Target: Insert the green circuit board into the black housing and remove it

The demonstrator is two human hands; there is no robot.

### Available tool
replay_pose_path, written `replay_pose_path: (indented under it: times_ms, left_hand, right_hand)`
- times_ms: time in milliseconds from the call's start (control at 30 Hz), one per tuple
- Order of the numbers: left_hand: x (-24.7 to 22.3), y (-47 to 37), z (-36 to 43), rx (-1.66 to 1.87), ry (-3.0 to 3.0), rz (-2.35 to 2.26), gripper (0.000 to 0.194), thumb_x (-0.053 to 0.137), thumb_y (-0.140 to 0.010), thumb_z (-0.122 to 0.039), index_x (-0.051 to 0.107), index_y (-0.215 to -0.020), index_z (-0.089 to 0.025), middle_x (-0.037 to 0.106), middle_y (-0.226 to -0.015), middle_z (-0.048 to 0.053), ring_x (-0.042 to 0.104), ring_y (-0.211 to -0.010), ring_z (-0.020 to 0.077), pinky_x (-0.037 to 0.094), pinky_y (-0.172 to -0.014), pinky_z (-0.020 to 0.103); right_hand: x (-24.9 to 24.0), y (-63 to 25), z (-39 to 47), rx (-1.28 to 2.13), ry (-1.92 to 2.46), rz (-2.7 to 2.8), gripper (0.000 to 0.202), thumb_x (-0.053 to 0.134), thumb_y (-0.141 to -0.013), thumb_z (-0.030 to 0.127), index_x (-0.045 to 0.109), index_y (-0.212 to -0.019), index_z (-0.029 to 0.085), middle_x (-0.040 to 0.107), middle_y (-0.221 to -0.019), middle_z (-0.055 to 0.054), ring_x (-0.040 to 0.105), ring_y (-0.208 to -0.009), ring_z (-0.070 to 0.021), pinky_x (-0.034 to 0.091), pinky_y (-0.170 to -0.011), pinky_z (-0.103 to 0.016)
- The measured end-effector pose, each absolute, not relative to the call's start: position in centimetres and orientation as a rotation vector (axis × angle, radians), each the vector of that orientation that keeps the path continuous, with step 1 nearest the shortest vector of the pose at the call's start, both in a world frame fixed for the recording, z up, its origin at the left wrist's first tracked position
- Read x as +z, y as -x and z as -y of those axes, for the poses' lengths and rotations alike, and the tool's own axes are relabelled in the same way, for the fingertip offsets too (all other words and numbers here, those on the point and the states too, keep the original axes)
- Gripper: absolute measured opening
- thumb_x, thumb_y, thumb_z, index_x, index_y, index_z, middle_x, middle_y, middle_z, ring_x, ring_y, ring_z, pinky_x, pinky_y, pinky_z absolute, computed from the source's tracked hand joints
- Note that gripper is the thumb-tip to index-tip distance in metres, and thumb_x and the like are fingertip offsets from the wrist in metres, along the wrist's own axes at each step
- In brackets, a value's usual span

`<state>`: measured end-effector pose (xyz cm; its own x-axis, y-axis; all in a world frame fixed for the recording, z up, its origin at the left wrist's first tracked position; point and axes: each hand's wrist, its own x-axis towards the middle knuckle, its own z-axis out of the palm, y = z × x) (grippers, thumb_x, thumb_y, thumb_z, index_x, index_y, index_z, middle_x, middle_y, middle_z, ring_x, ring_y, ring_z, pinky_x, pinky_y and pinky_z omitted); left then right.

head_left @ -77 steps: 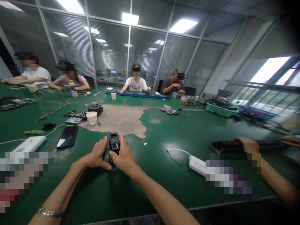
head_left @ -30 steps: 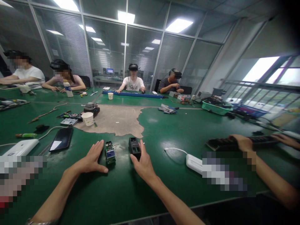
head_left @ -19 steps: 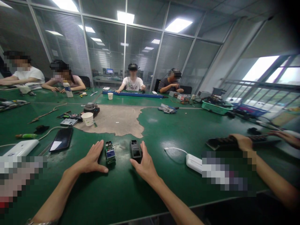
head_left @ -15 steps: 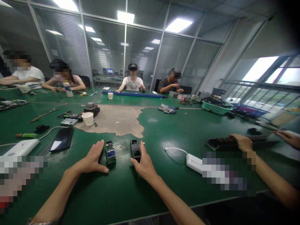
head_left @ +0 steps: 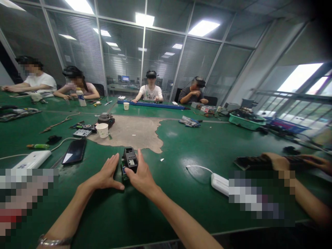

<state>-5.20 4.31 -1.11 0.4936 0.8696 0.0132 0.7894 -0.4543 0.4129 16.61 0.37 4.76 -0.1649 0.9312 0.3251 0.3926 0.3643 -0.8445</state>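
Note:
My right hand (head_left: 142, 174) grips a black plastic housing (head_left: 130, 158) with openings in its face, thumb on the near end and fingers along the right side. The housing is above a small green circuit board (head_left: 125, 172) and hides most of it. Whether the two touch, I cannot tell. Just left of the board, my left hand (head_left: 107, 173) lies with its fingers stretched and its thumb apart, holding nothing.
Left of my hands are a phone (head_left: 74, 151), a white power bank (head_left: 35, 159) and a paper cup (head_left: 102, 130). A white adapter (head_left: 219, 183) with a cable lies to the right. Beyond it, another person's hand (head_left: 276, 162) touches a long black part (head_left: 252, 162).
My right hand has carried the black housing left, from beside the circuit board to over it. My left hand stays by the board. The camera view has shifted slightly.

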Motion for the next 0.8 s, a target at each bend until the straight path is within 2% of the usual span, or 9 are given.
replay_pose_path:
  times_ms: [200, 367, 500, 667, 800]
  left_hand:
    - [-1.4, 5.4, -4.4, 0.369, -2.372, -1.368, 0.149, 0.078, -0.06, -0.07, -0.029, -0.15, -0.019, -0.005, -0.162, 0.023, -0.004, -0.147, 0.0432, 0.007, -0.117, 0.061]
    - [-1.1, 5.2, -4.2, 0.358, -2.38, -1.382, 0.151, 0.078, -0.058, -0.071, -0.027, -0.15, -0.013, -0.004, -0.161, 0.028, -0.003, -0.147, 0.0435, 0.009, -0.117, 0.059]
    - [-0.9, 5.2, -4.2, 0.349, -2.389, -1.379, 0.148, 0.076, -0.061, -0.07, -0.027, -0.15, -0.014, -0.005, -0.161, 0.027, -0.003, -0.147, 0.0438, 0.01, -0.117, 0.06]
    - [-0.3, 5.1, -4.0, 0.307, -2.354, -1.381, 0.146, 0.076, -0.061, -0.069, -0.023, -0.152, -0.011, -0.007, -0.161, 0.027, -0.004, -0.147, 0.0423, 0.007, -0.118, 0.057]
    - [0.0, 4.9, -4.0, 0.286, -2.338, -1.39, 0.143, 0.075, -0.063, -0.068, -0.018, -0.152, -0.007, -0.005, -0.16, 0.029, -0.004, -0.147, 0.041, 0.006, -0.119, 0.055]
  right_hand:
    - [4.3, -14.7, -0.5, 0.723, 1.171, 1.792, 0.096, 0.066, -0.076, 0.019, 0.011, -0.154, 0.012, 0.05, -0.143, -0.018, 0.051, -0.131, -0.0291, 0.041, -0.109, -0.044]
    - [3.2, -14.1, -0.4, 0.708, 1.227, 1.822, 0.096, 0.066, -0.075, 0.019, 0.012, -0.154, 0.009, 0.049, -0.144, -0.02, 0.048, -0.133, -0.0314, 0.039, -0.11, -0.046]
    - [2.2, -14.5, 0.0, 0.76, 1.255, 1.851, 0.098, 0.067, -0.074, 0.019, 0.012, -0.153, 0.004, 0.048, -0.143, -0.023, 0.049, -0.132, -0.0327, 0.041, -0.109, -0.046]
    - [1.9, -15.3, 0.0, 0.786, 1.242, 1.836, 0.106, 0.074, -0.071, 0.025, 0.011, -0.154, 0.006, 0.045, -0.146, -0.022, 0.044, -0.135, -0.0325, 0.038, -0.112, -0.047]
    - [1.3, -15.1, -0.2, 0.766, 1.207, 1.849, 0.107, 0.074, -0.07, 0.024, 0.01, -0.154, 0.007, 0.039, -0.15, -0.024, 0.04, -0.138, -0.0326, 0.035, -0.114, -0.048]
